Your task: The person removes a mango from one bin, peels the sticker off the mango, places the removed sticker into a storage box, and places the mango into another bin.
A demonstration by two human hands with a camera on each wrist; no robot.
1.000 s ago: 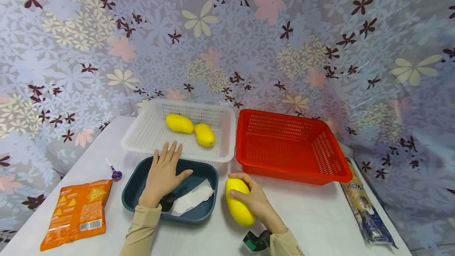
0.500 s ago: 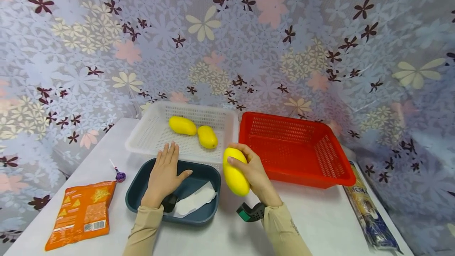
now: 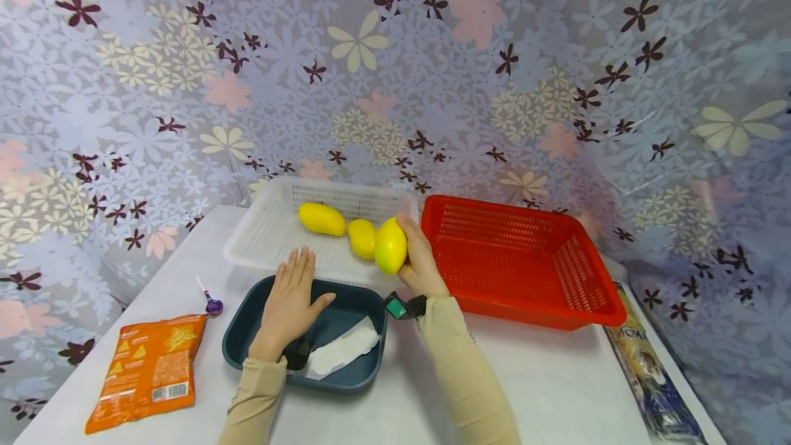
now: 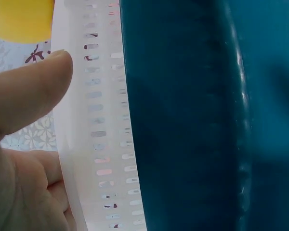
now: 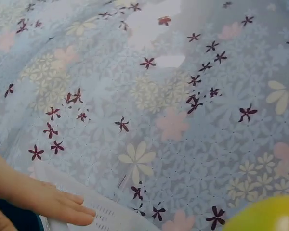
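Note:
My right hand (image 3: 423,263) grips a yellow mango (image 3: 391,246) by its right side, above the front right part of the white basket (image 3: 262,225). Part of this mango (image 5: 267,216) also shows at the lower right of the right wrist view. Inside the basket lie two more mangoes, one on the left (image 3: 322,219) and one in the middle (image 3: 361,237), partly covered by the held one. With fingers straight and spread, my left hand (image 3: 287,311) is over the dark blue tray (image 3: 334,304), fingertips near the white basket's front. Whether it touches the tray is unclear.
A crumpled white paper-like piece (image 3: 346,349) lies in the tray. The red basket (image 3: 488,259) stands right of the white one. An orange chip bag (image 3: 151,369) and a lollipop (image 3: 213,306) lie left. A long printed packet (image 3: 655,369) lies along the right edge.
My right hand has lifted the mango from the table by the tray and carried it forward and left over the white basket. The left hand has stayed in place.

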